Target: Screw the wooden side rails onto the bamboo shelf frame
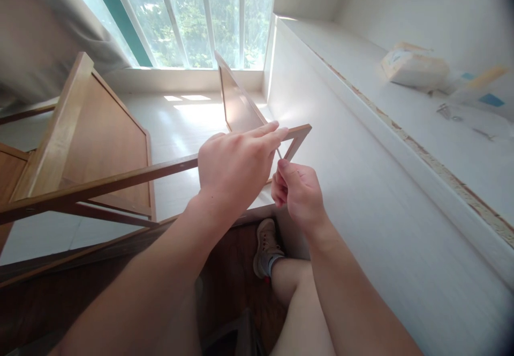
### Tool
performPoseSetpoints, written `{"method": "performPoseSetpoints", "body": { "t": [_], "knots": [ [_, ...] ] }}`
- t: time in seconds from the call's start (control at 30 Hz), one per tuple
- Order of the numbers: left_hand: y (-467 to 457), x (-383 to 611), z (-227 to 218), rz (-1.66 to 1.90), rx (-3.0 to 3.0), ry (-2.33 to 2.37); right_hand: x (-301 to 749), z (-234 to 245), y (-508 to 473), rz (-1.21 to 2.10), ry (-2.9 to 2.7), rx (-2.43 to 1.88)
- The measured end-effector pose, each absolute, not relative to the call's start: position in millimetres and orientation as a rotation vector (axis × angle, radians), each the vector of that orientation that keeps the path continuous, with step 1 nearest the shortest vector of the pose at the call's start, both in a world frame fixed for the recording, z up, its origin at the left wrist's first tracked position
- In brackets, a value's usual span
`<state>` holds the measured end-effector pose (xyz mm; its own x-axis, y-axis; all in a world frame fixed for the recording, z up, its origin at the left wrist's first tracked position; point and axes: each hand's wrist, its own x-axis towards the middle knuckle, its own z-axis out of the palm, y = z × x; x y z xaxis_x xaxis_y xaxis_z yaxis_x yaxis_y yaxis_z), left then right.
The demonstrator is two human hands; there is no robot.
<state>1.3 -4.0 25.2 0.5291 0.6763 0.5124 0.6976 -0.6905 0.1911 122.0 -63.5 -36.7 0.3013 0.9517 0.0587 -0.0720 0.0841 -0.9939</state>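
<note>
A wooden furniture frame runs as a long bar from the left and passes under my left hand. My left hand lies over this bar with its fingers stretched toward the frame's right corner; the thumb is hidden. Just below those fingertips, my right hand is closed around a thin metal rod, perhaps a hex key. The rod points up to the underside of the bar, and its tip is hidden by the left fingers. Wooden panels stand upright at the left, and a narrower panel rises behind my left hand.
On the white ledge at the right lie a white package and small metal parts by clear plastic. The white wall beneath it is close to my right arm. A barred window is ahead; my shoe is below.
</note>
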Motion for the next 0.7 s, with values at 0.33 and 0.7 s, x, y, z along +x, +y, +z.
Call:
{"method": "performPoseSetpoints", "body": {
  "t": [0.33, 0.7],
  "knots": [
    [-6, 2, 25, -0.934, -2.713, -1.257, 120, -35, -63, 0.85, -1.047, -1.281],
    [-14, 1, 28, -0.84, -2.646, -1.248, 124, -25, -75, 0.758, -1.215, -1.448]
  ]
}}
